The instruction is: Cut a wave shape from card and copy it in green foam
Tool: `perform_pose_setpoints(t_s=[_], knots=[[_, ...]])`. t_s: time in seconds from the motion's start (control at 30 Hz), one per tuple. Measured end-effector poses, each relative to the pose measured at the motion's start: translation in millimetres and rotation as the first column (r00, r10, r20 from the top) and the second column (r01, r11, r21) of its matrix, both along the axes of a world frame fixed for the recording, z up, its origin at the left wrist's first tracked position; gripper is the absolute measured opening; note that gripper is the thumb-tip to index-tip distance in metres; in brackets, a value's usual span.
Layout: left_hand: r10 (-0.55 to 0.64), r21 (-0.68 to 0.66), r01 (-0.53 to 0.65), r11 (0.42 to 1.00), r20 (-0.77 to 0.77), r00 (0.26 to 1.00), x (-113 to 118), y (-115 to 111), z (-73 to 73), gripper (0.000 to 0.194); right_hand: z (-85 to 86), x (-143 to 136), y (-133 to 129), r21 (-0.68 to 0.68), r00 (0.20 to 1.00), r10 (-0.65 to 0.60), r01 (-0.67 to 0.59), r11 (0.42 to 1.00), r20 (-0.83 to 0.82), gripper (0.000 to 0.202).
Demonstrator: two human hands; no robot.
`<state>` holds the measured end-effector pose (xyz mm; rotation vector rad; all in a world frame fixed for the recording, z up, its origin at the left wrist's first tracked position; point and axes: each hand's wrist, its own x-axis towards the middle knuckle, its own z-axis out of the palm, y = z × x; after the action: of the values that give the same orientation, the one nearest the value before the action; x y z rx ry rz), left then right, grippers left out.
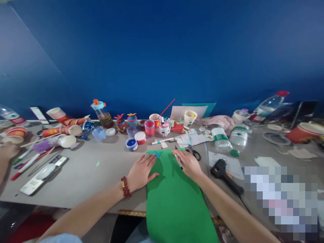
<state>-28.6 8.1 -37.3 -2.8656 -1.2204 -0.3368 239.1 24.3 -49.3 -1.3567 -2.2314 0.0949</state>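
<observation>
A long green sheet (pixel 174 199) lies on the table and hangs over its front edge. Flat on its upper left side rests my left hand (pixel 143 168), fingers stretched out beside a small blue leaf-shaped cutout (pixel 158 154). A red bead bracelet (pixel 126 186) circles that wrist. My right hand (pixel 187 162) grips a dark pen (pixel 180 164) over the sheet's upper right part; its tip is too small to make out. Just beyond this hand lie black-handled scissors (pixel 196 154), partly covered.
Paint jars (pixel 132 144), decorated cups (pixel 164 129) and paper scraps line the back. A black glue gun (pixel 226 175) with a cord and plastic bottles (pixel 221 138) stand right. Paper cups, markers (pixel 25 170) and a phone (pixel 43 175) lie left. Another person's hand (pixel 7 152) reaches in at far left.
</observation>
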Motion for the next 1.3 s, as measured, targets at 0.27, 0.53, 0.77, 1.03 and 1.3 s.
perform_pose_setpoints(t_s=[0.27,0.53,0.77,1.03,1.3], knots=[[-0.013,-0.013,0.012,1.000,-0.043,0.999,3.8,-7.7,1.6,0.065,1.4,1.3,0.9,-0.041,1.000,0.007,-0.007,0.999,-0.001,0.032],[0.071,0.008,-0.071,0.997,-0.036,0.997,0.6,-3.7,-0.9,0.064,4.6,-0.9,0.6,-0.035,1.000,0.013,-0.013,0.999,0.002,0.032],[0.082,0.001,-0.082,0.997,0.036,0.996,-3.1,6.0,0.0,0.053,2.7,0.1,2.5,-0.023,1.000,-0.002,0.002,1.000,0.004,0.030],[-0.025,0.065,0.031,0.997,-0.095,0.995,9.7,33.0,19.2,0.031,0.2,1.1,4.4,-0.030,1.000,-0.013,0.013,0.999,0.004,0.030],[-0.071,0.099,0.100,0.990,-0.263,0.962,28.5,43.0,29.7,0.024,-3.8,3.8,6.2,-0.040,1.000,-0.002,0.002,0.999,0.001,0.031]])
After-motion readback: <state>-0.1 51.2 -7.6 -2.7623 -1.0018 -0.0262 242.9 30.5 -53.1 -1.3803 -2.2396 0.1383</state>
